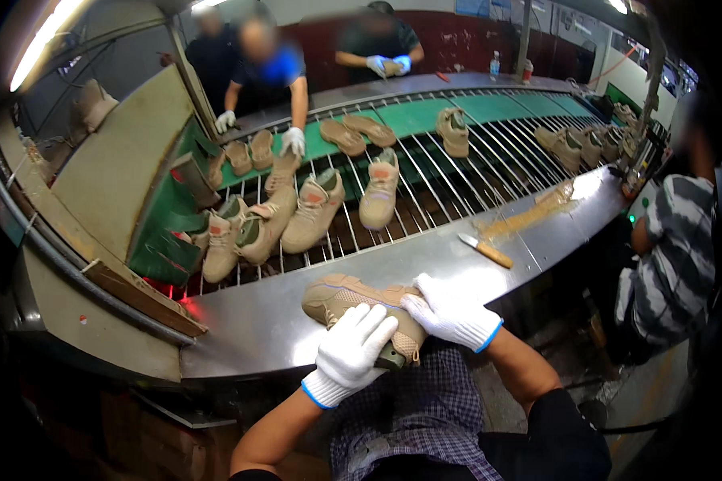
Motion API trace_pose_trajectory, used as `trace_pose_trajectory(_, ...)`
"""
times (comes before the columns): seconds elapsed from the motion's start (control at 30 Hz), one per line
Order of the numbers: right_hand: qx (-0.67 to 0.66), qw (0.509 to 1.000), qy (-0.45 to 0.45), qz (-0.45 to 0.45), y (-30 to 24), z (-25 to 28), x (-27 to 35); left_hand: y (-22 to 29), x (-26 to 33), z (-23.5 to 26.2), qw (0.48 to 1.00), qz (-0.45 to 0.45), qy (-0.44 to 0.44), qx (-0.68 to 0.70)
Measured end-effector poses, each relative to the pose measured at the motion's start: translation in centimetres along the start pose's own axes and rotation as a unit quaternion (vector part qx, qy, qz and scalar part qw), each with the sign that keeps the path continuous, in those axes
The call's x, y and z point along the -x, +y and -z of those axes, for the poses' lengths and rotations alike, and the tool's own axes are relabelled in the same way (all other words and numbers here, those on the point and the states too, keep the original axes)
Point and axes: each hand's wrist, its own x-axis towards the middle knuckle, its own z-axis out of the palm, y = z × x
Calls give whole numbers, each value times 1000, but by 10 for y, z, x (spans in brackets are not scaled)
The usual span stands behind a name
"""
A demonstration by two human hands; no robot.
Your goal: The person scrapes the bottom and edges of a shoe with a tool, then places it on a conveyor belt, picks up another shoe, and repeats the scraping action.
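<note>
Tan and boot-shaped, the shoe [353,303] lies on its side at the near edge of the steel counter [249,321], sole outward. The white-gloved left hand [351,350] wraps its heel end; the gloved right hand [451,314] presses closed fingers on its upper.

Left hand [351,350] gloved, fingers curled, right hand [451,315] gloved, pressing flat

The tan shoe [361,309] looked of matt suede and mesh. Both hands wore white knitted cloth gloves. The ledge [257,321] was smooth, glossy sheet metal; the knife [486,251] had a wooden handle.
</note>
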Motion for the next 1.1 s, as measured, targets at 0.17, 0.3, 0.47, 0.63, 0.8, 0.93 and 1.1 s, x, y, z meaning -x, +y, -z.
trace_pose_trajectory(0.17, 87, 990, -104, 50, -2, -6, 15, 15, 28, -18, 995, -94, -16, -40)
trace_pose_trajectory(0.3, -39, 981, -180, 57, 14, -5, 10, 15, 56, -7, 995, -77, -43, -46)
trace_pose_trajectory(0.47, -174, 949, -259, -38, 20, -36, -33, 9, 77, -5, 993, -89, -69, -27)
trace_pose_trajectory(0.63, -37, 954, -296, 20, -11, -57, -53, 7, 80, 3, 992, -80, -92, -19)
trace_pose_trajectory(0.8, -429, 825, -347, 120, 41, -92, -44, -2, 61, 29, 997, -58, -54, -24)
trace_pose_trajectory(0.93, -720, 598, -256, -239, 48, -106, 9, -12, 56, 37, 999, 19, 26, -13)
trace_pose_trajectory(1.1, -807, 554, -91, -184, 109, -79, 1, -52, 95, 26, 972, 200, 108, -60)
